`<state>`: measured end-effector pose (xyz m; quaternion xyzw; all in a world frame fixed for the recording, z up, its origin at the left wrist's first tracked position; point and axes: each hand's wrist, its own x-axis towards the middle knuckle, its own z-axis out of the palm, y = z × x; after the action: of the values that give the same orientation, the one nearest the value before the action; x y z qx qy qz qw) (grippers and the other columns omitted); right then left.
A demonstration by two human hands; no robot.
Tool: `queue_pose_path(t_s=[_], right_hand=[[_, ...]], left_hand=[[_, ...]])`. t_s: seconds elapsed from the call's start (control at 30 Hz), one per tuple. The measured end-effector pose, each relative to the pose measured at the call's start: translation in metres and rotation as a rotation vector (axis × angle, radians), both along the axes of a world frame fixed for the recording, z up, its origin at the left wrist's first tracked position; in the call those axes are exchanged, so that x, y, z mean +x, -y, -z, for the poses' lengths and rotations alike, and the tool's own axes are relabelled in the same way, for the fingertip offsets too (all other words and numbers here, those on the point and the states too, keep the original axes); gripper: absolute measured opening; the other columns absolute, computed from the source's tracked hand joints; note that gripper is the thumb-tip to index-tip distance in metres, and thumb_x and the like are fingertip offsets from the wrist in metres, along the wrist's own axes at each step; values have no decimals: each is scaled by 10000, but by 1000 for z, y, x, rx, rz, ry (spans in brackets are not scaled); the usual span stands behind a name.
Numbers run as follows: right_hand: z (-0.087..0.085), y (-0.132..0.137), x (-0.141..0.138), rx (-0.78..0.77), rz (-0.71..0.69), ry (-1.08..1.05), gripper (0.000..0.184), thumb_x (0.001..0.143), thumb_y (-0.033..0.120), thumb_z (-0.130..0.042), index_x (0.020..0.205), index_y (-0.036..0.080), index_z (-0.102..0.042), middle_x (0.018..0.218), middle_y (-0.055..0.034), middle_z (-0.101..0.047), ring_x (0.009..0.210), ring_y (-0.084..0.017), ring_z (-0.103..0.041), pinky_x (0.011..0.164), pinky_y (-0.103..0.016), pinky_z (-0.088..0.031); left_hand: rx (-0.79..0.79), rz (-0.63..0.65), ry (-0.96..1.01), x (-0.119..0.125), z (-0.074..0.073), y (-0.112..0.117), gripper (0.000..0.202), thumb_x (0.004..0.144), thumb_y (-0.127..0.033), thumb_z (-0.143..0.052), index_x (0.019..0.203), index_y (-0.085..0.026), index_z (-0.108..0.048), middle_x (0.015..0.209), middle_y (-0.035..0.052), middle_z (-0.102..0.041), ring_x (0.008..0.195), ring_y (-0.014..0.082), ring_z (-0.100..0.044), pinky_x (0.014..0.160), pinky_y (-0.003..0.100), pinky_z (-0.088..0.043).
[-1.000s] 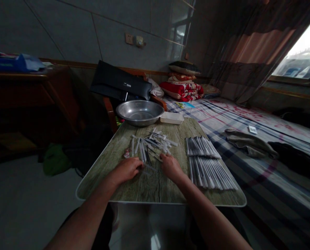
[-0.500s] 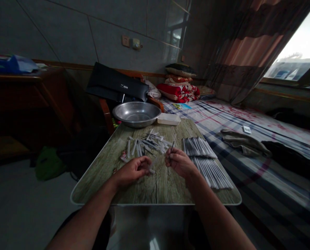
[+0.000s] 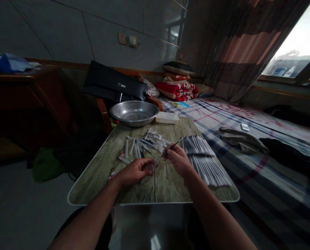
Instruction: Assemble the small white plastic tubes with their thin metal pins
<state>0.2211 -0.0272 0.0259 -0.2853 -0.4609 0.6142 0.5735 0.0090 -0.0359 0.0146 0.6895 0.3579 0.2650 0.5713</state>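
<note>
My left hand (image 3: 134, 171) is closed around the lower end of a thin white tube (image 3: 157, 161) just above the wooden table (image 3: 160, 187). My right hand (image 3: 178, 159) pinches a thin dark rod (image 3: 172, 146) whose lower end meets the tube's upper end. Both hands hover close together over the table's middle. Behind them lies a loose heap of white tubes and dark rods (image 3: 144, 144). To the right of my right hand lie neat rows of finished white tubes (image 3: 205, 159).
A metal basin (image 3: 134, 112) and a white tray (image 3: 166, 117) stand at the table's far edge. A small red-and-white wrapper (image 3: 121, 155) lies left of the heap. A bed with a striped sheet (image 3: 248, 139), folded blankets (image 3: 179, 88) and cloths is on the right; a dark wooden desk (image 3: 19, 93) is on the left.
Both hands rose from the table: the left picked up a white tube, the right a dark rod, and they came together. The camera shifted slightly.
</note>
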Motion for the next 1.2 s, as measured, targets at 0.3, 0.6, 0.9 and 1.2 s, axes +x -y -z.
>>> queue_pose_path(t_s=[0.3,0.6,0.9,1.2], right_hand=[[1,1,1,118,-5,221,112,738,265,-676,795,175,-642,831,-27,-618,716,-123,-539,636,-246,-431],[5,7,-6,73,-195,192,349,711,291,-719,1024,218,-583,918,-30,-602,760,-142,-556,640,-256,-442],[26,-6,-8,53,-73,417,259,707,224,-625,963,198,-598,865,-28,-611,749,-139,-562,651,-260,-443],[37,-32,-39,294,151,1223,357,692,51,-494,1000,133,-653,1045,-107,-641,968,-210,-572,888,-339,-420]], left_hand=[[-48,3,32,0,4,-2,258,738,-248,-685,988,-182,-686,946,52,-692,876,187,-602,824,301,-425],[-67,56,156,4,5,-4,184,740,-274,-697,889,-167,-682,828,26,-665,797,164,-590,777,282,-429],[-85,-264,431,-53,-6,-19,181,728,-236,-732,885,-161,-682,821,50,-693,701,130,-590,599,214,-411],[-76,-426,455,-74,-2,-30,212,675,-259,-774,852,-167,-704,817,38,-703,741,142,-614,682,239,-461]])
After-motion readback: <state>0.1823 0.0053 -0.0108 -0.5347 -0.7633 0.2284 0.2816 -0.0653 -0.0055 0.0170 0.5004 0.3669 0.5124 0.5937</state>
